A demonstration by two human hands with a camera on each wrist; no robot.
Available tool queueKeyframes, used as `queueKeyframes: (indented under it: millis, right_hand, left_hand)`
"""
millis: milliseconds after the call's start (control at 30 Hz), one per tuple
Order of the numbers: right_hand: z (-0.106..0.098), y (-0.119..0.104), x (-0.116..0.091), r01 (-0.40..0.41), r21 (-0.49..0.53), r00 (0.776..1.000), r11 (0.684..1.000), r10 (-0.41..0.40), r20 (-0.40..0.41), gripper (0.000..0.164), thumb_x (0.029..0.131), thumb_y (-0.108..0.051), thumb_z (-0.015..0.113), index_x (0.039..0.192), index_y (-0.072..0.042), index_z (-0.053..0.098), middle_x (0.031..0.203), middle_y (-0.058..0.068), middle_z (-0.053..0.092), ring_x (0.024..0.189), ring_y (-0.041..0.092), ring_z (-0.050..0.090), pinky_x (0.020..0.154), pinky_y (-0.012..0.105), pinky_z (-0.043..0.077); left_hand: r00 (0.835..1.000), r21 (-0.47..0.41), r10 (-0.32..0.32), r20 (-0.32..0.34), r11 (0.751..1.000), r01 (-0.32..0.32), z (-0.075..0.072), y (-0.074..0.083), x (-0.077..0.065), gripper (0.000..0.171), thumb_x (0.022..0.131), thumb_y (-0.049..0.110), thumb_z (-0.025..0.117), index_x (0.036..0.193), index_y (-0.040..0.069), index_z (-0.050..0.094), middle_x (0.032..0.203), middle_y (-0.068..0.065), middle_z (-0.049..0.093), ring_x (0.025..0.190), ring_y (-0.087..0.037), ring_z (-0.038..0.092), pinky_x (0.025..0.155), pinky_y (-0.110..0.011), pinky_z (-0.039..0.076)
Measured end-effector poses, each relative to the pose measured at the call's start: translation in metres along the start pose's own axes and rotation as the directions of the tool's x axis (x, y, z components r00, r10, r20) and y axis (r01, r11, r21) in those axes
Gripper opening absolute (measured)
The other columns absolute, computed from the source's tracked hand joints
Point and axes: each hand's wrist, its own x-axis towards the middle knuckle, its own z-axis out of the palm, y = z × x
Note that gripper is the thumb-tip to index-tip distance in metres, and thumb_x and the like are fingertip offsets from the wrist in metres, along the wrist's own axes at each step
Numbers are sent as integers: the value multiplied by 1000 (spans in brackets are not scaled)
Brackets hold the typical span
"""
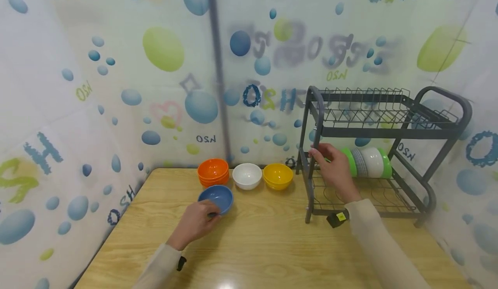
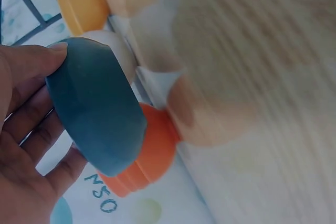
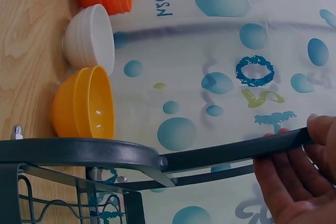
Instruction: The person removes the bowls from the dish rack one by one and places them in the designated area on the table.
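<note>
My left hand pinches the near rim of a blue bowl, which is raised over the table just in front of an orange bowl stack. In the left wrist view the thumb lies at the blue bowl's edge, with fingers on its other side. My right hand grips the front left upright of a dark two-tier dish rack; the right wrist view shows thumb and fingers around the rack's bar.
White bowls and yellow bowls stand in a row with the orange ones along the table's back edge. Green and white dishware lies sideways on the rack's lower shelf. Patterned curtain surrounds the table.
</note>
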Motion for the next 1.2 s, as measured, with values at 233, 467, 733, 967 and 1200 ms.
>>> queueKeyframes:
  millis: [233, 467, 733, 967, 1200]
  right_hand:
    - [-1, 4, 2, 56, -25, 998, 998, -56, -1, 46, 103, -48, 56, 133, -14, 63, 130, 11, 70, 127, 32, 62, 112, 56, 46]
    - [1, 5, 2, 78, 9, 997, 997, -78, 11, 44, 104, -45, 55, 132, -12, 63, 130, 11, 71, 127, 32, 63, 110, 54, 48]
    - [1, 10, 4, 64, 25, 998, 998, -65, 8, 46, 103, -50, 55, 131, -14, 64, 126, 10, 72, 126, 30, 64, 111, 53, 48]
    - [3, 13, 5, 74, 51, 997, 996, -74, -1, 47, 103, -49, 56, 130, -12, 64, 127, 11, 73, 125, 30, 65, 111, 52, 48]
    - [3, 14, 4, 48, 49, 999, 998, -48, 7, 46, 103, -49, 56, 131, -13, 63, 128, 9, 73, 125, 29, 64, 111, 51, 48]
  left_hand:
    - [997, 35, -55, 52, 998, 54, 1, -3, -8, 10, 80, 16, 86, 86, 14, 79, 87, 1, 78, 84, -16, 73, 74, -36, 62]
    - [994, 29, -73, 82, 997, 71, 3, -6, -13, 8, 81, 16, 86, 86, 15, 79, 87, 2, 78, 83, -15, 73, 75, -37, 61]
    - [986, 33, -95, 136, 995, 91, 6, -5, -13, 9, 81, 17, 86, 86, 14, 79, 87, 1, 78, 84, -16, 73, 77, -38, 62]
    - [976, 34, -121, 179, 993, 117, 6, -6, -11, 11, 82, 20, 85, 89, 15, 78, 90, 3, 76, 86, -14, 69, 78, -36, 61]
    - [975, 5, -110, 194, 994, 111, 6, -7, -9, 20, 80, 18, 86, 98, 15, 77, 100, 0, 75, 98, -21, 68, 82, -41, 60]
